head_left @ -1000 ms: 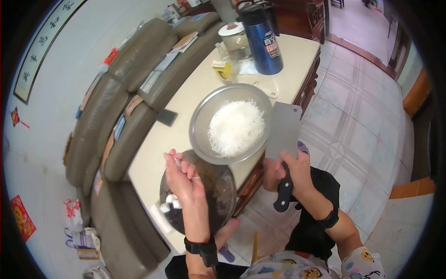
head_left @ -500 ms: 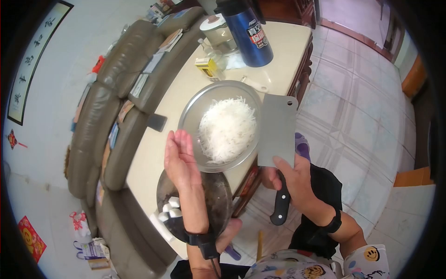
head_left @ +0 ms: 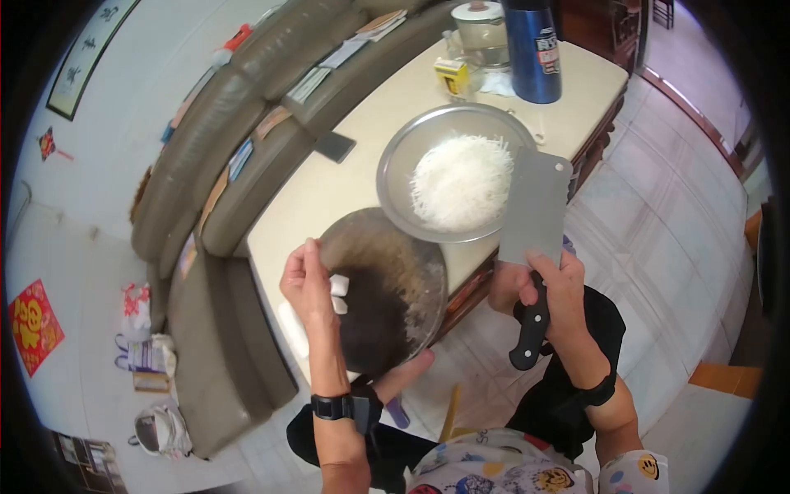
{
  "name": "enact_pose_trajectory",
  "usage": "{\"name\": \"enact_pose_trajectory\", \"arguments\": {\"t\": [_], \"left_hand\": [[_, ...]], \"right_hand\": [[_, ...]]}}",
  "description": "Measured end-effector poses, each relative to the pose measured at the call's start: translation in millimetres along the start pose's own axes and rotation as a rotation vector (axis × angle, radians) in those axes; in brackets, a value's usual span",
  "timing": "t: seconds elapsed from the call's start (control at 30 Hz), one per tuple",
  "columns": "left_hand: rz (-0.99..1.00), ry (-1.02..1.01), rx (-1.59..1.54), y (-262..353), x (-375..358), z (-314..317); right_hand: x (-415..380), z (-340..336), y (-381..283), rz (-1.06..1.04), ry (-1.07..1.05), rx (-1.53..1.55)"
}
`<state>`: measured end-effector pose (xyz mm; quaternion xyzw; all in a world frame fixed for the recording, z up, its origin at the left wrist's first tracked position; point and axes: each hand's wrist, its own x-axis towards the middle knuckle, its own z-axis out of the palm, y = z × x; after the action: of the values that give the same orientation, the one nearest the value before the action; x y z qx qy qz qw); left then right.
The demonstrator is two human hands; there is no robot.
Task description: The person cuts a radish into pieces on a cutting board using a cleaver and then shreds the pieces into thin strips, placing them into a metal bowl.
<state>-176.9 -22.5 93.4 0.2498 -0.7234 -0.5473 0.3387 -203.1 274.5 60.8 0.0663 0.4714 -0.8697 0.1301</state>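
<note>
My right hand is closed around the black handle of a cleaver. The broad grey blade points away from me, over the right rim of a steel bowl. A heap of white shreds fills the middle of the bowl. My left hand hovers at the left edge of a round, dark-stained chopping board, fingers bent and drawn together; whatever lies inside them is hidden. Beside it are white chunks on the board and a long white piece on the table.
The cream table also carries a phone, a yellow box, a lidded glass pot and a blue flask. A brown leather sofa runs along the left. Tiled floor lies to the right.
My left hand has moved back from the bowl's edge to the board's left side, and its flat fingers have curled. The view has shifted; the cleaver stays in my right hand.
</note>
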Motion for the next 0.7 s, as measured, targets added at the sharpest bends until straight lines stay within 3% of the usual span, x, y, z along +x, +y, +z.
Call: {"name": "enact_pose_trajectory", "arguments": {"t": [0.07, 0.13, 0.17, 0.27, 0.33, 0.6, 0.7], "left_hand": [[0.08, 0.03, 0.057, -23, 9, -39], [0.18, 0.043, 0.344, -33, 11, -65], [0.092, -0.028, 0.405, -29, 6, -74], [0.103, -0.073, 0.531, -47, -11, -82], [0.244, -0.086, 0.697, -57, -25, -81], [0.297, 0.007, 0.715, -79, -47, -65], [0.132, 0.013, 0.505, -83, -54, -71]], "right_hand": [[-1, 1, 3, 0.003, -0.032, 0.01], [-2, 4, 6, -0.007, -0.066, -0.012], [-2, 6, 7, -0.005, -0.074, -0.014], [-4, 12, 10, 0.0, -0.086, -0.039], [-6, 15, 12, -0.017, -0.104, -0.058], [-10, 26, 22, -0.016, -0.139, -0.15], [-10, 26, 30, 0.0, -0.179, -0.148]]}}
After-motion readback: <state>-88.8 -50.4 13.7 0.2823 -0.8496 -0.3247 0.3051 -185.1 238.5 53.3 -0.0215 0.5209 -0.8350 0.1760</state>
